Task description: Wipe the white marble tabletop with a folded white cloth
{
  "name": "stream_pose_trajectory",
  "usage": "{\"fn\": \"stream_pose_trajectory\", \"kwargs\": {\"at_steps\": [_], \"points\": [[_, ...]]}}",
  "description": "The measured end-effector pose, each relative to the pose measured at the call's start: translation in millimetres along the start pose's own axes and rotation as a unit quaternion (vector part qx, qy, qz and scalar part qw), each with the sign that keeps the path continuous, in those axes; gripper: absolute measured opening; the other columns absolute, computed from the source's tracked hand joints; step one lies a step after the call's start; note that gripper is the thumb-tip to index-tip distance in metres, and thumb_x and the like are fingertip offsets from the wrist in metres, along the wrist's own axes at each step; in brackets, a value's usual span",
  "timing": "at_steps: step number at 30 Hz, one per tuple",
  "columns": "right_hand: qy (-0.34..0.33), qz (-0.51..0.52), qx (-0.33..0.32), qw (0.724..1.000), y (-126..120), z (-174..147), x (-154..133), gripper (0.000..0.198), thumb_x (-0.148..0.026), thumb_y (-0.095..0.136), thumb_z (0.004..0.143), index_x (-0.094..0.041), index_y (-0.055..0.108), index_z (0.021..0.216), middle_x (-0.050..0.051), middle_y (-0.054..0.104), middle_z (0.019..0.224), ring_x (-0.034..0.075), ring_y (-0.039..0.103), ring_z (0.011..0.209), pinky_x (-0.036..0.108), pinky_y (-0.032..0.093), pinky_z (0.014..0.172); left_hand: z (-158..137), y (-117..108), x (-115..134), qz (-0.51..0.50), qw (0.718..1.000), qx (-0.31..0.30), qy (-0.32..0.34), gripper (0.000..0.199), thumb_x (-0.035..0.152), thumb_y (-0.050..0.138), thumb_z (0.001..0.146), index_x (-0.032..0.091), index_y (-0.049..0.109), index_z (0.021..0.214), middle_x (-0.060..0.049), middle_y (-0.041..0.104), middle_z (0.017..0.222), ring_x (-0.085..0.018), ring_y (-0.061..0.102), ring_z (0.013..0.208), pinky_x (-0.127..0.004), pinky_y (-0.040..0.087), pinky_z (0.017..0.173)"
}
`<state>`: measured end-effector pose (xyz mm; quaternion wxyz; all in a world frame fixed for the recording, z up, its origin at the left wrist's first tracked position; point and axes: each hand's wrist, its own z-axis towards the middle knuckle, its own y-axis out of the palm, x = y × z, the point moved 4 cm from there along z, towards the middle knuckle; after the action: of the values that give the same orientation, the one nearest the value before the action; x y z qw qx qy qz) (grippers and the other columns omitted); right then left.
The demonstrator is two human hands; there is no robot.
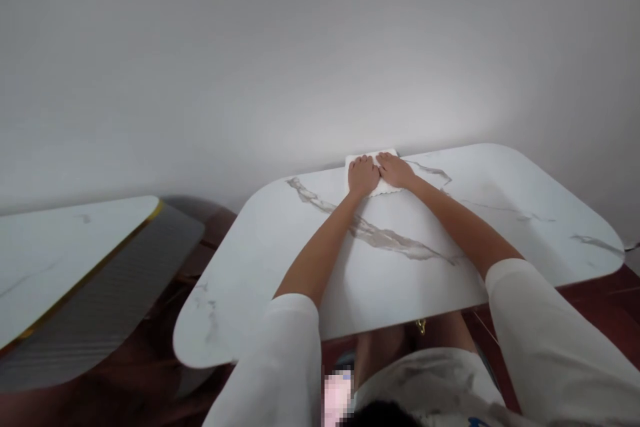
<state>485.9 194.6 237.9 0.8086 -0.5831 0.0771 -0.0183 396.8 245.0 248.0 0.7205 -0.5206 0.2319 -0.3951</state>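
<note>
Cloth (385,189) just right of frame centre, at the table's (270,260) far edge by the wall (300,60); left hand (364,175) and right hand (395,169) flat on it, fingers extended, clasping nothing, likely to spread pressure at full reach.

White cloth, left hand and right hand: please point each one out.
White cloth (385,189), head view: bare strip along its near edge.
Left hand (364,175), head view: back of the hand.
Right hand (395,171), head view: back of the hand.
</note>
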Motion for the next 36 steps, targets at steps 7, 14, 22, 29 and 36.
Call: {"fn": "stream_pose_trajectory", "kwargs": {"at_steps": [7,14,22,29,36], "points": [[0.033,-0.005,0.004,0.999,-2,-2,42,0.043,-0.015,0.029,0.093,-0.004,0.047,0.131,0.018,0.054,0.135,0.024,0.047,0.125,0.037,0.033,0.106,30,14,30,-0.007,1.0,0.002,0.011,0.034,0.02,0.032,0.092,0.013,0.06,0.11,-0.016,0.061,0.117,-0.029,0.051,0.116,-0.043,0.035,0.102],[0.096,-0.024,-0.013,0.995,-21,-60,58,0.054,-0.019,0.025,0.093,0.001,0.035,0.143,0.019,0.037,0.15,0.027,0.031,0.14,0.043,0.024,0.114,6,9,82,-0.071,0.996,-0.003,0.045,0.042,0.021,0.032,0.091,0.009,0.051,0.126,-0.017,0.051,0.137,-0.03,0.041,0.13,-0.044,0.027,0.11],[0.091,-0.046,-0.027,0.994,-42,-139,4,0.054,-0.022,0.024,0.096,-0.002,0.033,0.145,0.019,0.032,0.153,0.028,0.027,0.143,0.046,0.024,0.115,-76,-22,101,-0.076,0.996,-0.035,0.044,0.043,0.021,0.033,0.091,0.009,0.049,0.129,-0.016,0.048,0.14,-0.029,0.04,0.132,-0.043,0.027,0.111],[0.07,-0.037,-0.044,0.996,-70,-224,-63,0.055,-0.028,0.026,0.096,-0.002,0.039,0.143,0.018,0.035,0.152,0.027,0.03,0.142,0.042,0.026,0.116,-173,-58,116,-0.053,0.993,-0.083,0.059,0.051,0.025,0.037,0.09,0.001,0.043,0.135,-0.022,0.041,0.146,-0.032,0.031,0.14,-0.044,0.022,0.116],[0.031,-0.016,-0.016,0.999,-91,-287,-47,0.053,-0.026,0.025,0.095,-0.008,0.042,0.142,0.014,0.038,0.151,0.024,0.03,0.142,0.045,0.029,0.116,-206,-71,163,-0.111,0.984,-0.139,0.028,0.053,0.022,0.035,0.089,0.004,0.039,0.14,-0.016,0.035,0.152,-0.024,0.025,0.144,-0.039,0.019,0.119]]}}
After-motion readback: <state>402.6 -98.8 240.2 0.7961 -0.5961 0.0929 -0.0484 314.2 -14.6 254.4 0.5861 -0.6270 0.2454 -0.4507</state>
